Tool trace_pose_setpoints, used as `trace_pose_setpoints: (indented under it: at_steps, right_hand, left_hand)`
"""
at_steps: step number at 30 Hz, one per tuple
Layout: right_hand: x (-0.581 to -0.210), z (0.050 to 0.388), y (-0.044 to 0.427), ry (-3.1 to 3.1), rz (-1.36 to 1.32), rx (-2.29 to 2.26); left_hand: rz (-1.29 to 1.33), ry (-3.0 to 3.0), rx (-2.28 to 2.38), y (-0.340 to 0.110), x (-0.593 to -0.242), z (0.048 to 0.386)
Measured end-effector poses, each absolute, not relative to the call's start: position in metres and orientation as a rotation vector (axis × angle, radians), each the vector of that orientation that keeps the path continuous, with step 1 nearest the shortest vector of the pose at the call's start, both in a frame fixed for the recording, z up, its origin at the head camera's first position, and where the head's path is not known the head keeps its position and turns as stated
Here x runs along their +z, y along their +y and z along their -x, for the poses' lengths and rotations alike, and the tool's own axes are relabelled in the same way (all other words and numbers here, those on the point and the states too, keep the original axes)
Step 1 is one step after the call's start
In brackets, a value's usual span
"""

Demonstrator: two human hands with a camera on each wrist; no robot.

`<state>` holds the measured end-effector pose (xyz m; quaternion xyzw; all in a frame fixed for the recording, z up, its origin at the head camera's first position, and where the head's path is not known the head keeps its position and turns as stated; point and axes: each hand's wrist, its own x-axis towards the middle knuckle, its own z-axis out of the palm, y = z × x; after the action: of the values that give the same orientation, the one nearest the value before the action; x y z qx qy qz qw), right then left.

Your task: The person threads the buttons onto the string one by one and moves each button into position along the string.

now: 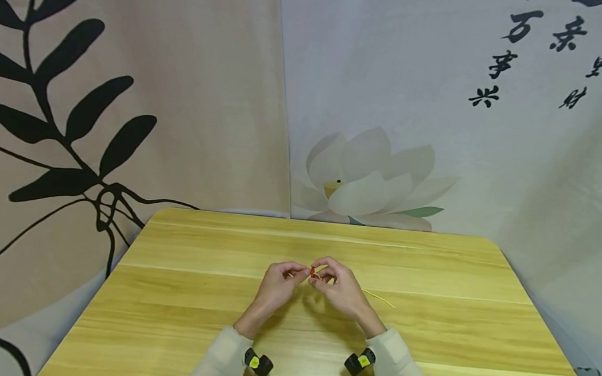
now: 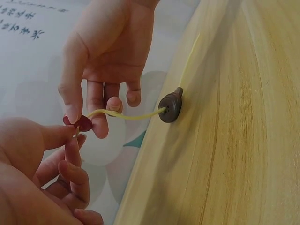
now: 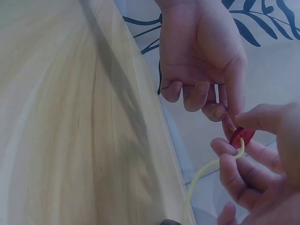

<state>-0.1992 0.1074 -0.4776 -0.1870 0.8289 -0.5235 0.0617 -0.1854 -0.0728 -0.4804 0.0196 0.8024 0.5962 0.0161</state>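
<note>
In the head view both hands meet above the middle of the wooden table. My right hand (image 1: 344,288) pinches a red button (image 3: 242,137) between thumb and fingers. A yellow cord (image 3: 206,166) passes through the button. On the button's other side, my left hand (image 1: 276,284) pinches a short bit of the cord between thumb and index finger, close against the button. Further along the cord, dark brown buttons (image 2: 169,107) are strung close together and appear to lie on the table. Fingers partly hide the red button.
The cord's loose tail (image 1: 379,298) stretches over the wooden table (image 1: 215,240) to the right of my right hand. Behind the table's far edge hang printed curtains (image 1: 224,91). A black wrist camera (image 1: 259,364) sits at each sleeve.
</note>
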Motion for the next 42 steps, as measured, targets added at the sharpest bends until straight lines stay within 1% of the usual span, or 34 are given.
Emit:
trace_pose_setpoints:
  at_steps: [14,34,42]
  right_hand:
    - [-0.4822,0.2026,0.1097,2.437,0.564,-1.637]
    - [-0.4796,0.2028,0.1128,2.393,0.542,-1.663]
    - [-0.481,0.2034,0.114,2.375,0.587,-1.664]
  left_hand:
    - [-0.086,2.503,1.853,-0.0727,-0.4806,0.1853]
    - [-0.09,2.507,1.853,-0.0718,-0.4808,0.1855]
    - [-0.093,2.512,1.848,-0.0731,-0.4794,0.1841]
